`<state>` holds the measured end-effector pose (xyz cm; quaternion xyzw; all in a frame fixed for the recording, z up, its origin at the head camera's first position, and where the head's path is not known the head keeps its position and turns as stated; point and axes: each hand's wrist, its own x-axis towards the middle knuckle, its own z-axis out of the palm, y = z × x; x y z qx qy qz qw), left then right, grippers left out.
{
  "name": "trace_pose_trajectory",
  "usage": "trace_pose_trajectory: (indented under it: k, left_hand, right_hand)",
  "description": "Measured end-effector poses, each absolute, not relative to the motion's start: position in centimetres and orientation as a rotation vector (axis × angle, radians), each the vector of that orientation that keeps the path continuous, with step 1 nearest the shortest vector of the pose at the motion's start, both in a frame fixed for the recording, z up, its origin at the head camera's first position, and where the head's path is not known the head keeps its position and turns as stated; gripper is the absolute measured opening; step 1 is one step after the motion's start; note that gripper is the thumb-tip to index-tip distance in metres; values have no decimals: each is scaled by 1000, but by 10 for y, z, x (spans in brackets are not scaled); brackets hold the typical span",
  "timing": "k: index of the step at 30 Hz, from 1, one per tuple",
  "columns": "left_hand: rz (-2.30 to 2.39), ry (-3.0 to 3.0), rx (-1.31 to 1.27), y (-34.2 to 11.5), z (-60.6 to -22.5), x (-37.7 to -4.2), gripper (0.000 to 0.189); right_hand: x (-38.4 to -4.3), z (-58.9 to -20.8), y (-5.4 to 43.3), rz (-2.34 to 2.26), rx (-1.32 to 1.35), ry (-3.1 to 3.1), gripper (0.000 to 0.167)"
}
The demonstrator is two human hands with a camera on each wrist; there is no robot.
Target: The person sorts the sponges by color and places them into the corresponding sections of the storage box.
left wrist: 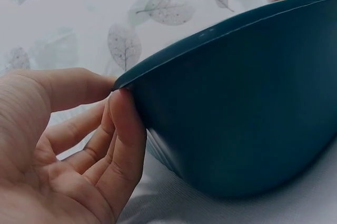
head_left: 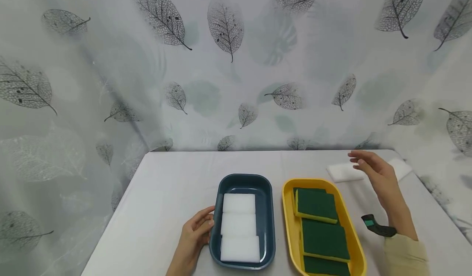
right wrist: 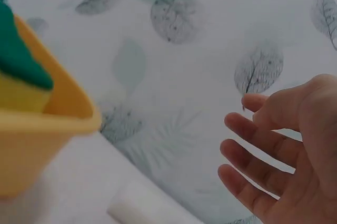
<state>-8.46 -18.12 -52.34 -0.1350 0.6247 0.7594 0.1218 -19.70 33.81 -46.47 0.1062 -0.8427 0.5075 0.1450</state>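
Observation:
My left hand (head_left: 193,235) pinches the left rim of a dark blue tray (head_left: 263,214), thumb at the lip and fingertips beneath it in the left wrist view. A row of three white sponge blocks (head_left: 239,225) lies inside this tray. On the right, my right hand (head_left: 381,177) is raised with loosely bent fingers and nothing between them. Near it on the table are a white sponge block (head_left: 343,173) and another white piece (head_left: 400,168), partly hidden behind the hand.
Right of the blue tray stands a yellow tray (head_left: 351,229) with several green-and-yellow scouring sponges (head_left: 324,239), some overlapping. The white table (head_left: 147,210) ends at a leaf-patterned curtain (head_left: 228,83) behind and at the sides.

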Motion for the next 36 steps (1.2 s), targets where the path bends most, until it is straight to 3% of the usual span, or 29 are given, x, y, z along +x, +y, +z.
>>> trace_pose_trajectory:
  k: [4, 9, 21, 28, 36]
  left_hand:
    - [2227, 1797, -381, -181, -528, -85, 59]
    - [2223, 1795, -381, -183, -526, -86, 59]
    - [2256, 1768, -348, -182, -523, -88, 61]
    - [2234, 1800, -357, -181, -518, -89, 60]
    - [2203, 1789, -419, -182, -516, -88, 61]
  right_hand:
    - [-201, -486, 349, 1201, 220, -2644, 42]
    - [-209, -506, 346, 1016, 382, -2762, 44]
    - [-214, -511, 340, 693, 342, -2910, 43]
    - [-222, -517, 345, 632, 504, -2751, 45]
    - [-223, -528, 341, 690, 334, -2831, 60]
